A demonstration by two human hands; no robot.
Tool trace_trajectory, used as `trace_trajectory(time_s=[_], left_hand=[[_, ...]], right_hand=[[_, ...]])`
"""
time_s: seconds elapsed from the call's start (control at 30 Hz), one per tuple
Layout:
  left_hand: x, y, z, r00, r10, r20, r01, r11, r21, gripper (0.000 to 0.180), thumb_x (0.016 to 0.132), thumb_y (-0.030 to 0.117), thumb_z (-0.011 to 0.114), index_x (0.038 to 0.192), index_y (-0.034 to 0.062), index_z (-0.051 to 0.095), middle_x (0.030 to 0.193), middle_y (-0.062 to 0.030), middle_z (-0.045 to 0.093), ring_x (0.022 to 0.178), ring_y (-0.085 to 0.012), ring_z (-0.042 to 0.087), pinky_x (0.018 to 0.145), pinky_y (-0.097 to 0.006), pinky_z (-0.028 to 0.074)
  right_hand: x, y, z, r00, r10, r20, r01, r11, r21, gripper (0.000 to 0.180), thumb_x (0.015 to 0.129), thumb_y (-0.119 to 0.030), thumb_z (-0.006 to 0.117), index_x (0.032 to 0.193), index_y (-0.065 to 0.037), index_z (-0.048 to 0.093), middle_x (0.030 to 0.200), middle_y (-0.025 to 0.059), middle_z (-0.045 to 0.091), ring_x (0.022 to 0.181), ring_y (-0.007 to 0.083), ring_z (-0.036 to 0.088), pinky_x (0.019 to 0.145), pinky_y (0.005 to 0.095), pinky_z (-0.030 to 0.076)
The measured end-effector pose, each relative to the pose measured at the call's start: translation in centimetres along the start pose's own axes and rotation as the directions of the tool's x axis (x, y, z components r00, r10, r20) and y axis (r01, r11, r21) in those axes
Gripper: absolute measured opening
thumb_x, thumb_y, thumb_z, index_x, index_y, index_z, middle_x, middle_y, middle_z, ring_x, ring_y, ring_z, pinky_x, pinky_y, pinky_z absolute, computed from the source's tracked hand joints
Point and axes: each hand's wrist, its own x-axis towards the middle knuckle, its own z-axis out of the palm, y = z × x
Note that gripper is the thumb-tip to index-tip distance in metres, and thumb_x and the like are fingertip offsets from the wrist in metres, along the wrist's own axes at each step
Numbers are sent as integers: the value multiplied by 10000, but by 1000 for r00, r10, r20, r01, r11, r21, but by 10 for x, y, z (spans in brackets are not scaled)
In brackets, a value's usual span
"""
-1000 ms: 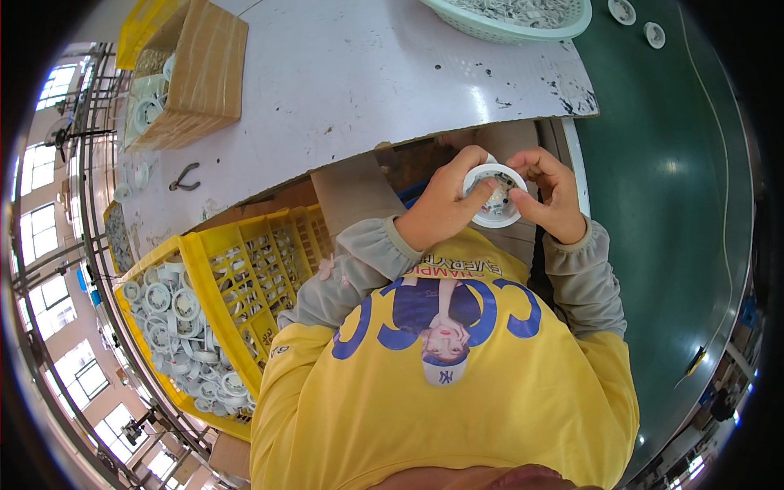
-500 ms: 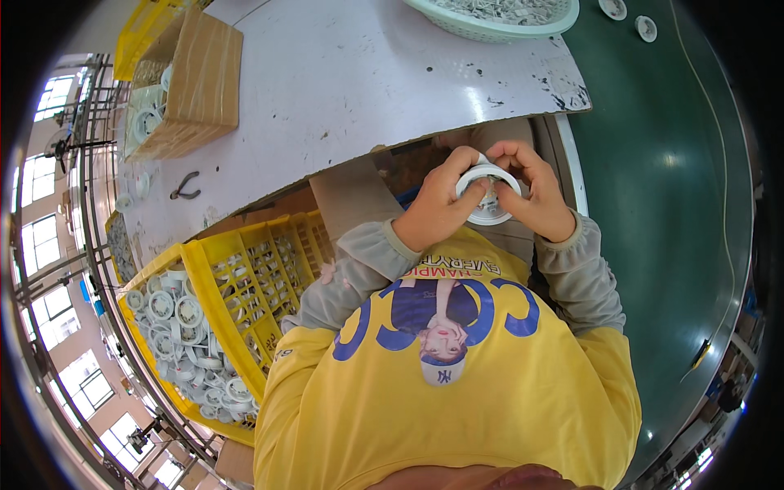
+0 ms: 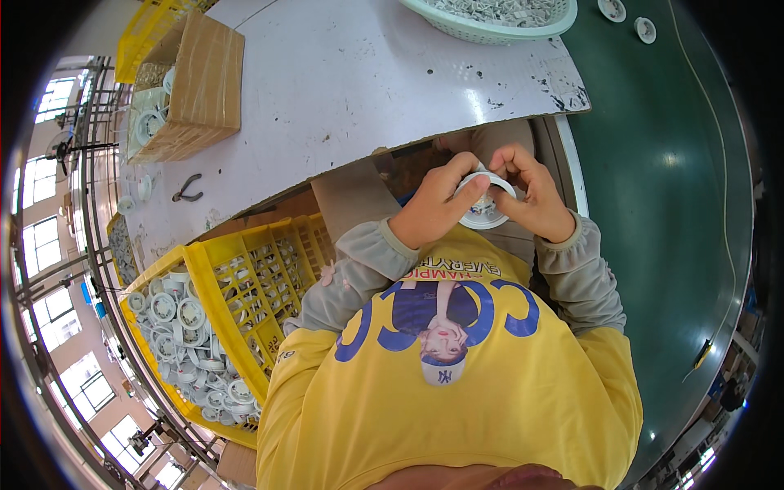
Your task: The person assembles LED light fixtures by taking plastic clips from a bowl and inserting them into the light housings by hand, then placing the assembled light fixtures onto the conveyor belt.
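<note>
Both of my hands hold one round white plastic part (image 3: 483, 204) close to my chest, just below the near edge of the white worktable (image 3: 351, 90). My left hand (image 3: 431, 211) grips its left side with the thumb and fingers over the rim. Fingertips of my right hand (image 3: 532, 196) pinch the right rim at the top. The part's centre shows a small dark and metallic insert. My grey sleeves and yellow shirt fill the lower picture.
A yellow crate (image 3: 245, 269) at my left holds several white round parts (image 3: 175, 327). On the table lie a cardboard box (image 3: 196, 86), pliers (image 3: 188, 189) and a pale green basket (image 3: 490, 20) of small pieces. A green conveyor belt (image 3: 670, 163) runs on the right with two white parts (image 3: 629, 18).
My hands have drawn a little closer together around the part, and my right fingers have moved over its upper rim. The part has tilted slightly.
</note>
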Motion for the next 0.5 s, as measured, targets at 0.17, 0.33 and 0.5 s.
trace_trajectory(time_s=[0.17,0.33,0.5], left_hand=[[1,3,2,990,131,-47,-124,984,132,250,897,249,461,888,-1,467,711,-103,484,641,-137,432,598,-278,387],[-1,7,-1,998,56,-35,-49,981,185,270,932,260,379,921,12,483,734,-29,479,664,-69,433,603,-229,371],[-2,2,3,996,60,-73,-55,996,68,239,905,225,442,839,-3,470,671,-67,444,618,-107,397,565,-257,364]], right_hand=[[1,1,-1,1000,26,3,-26,997,78,276,715,25,552,968,-27,454,796,3,514,713,46,467,656,196,400],[2,-1,-9,993,78,89,-71,995,-73,179,739,-43,564,906,-5,511,743,23,557,646,51,478,572,198,402],[2,-4,-8,997,-26,78,44,971,-234,120,731,-99,586,774,4,541,578,30,510,517,46,433,447,214,335]])
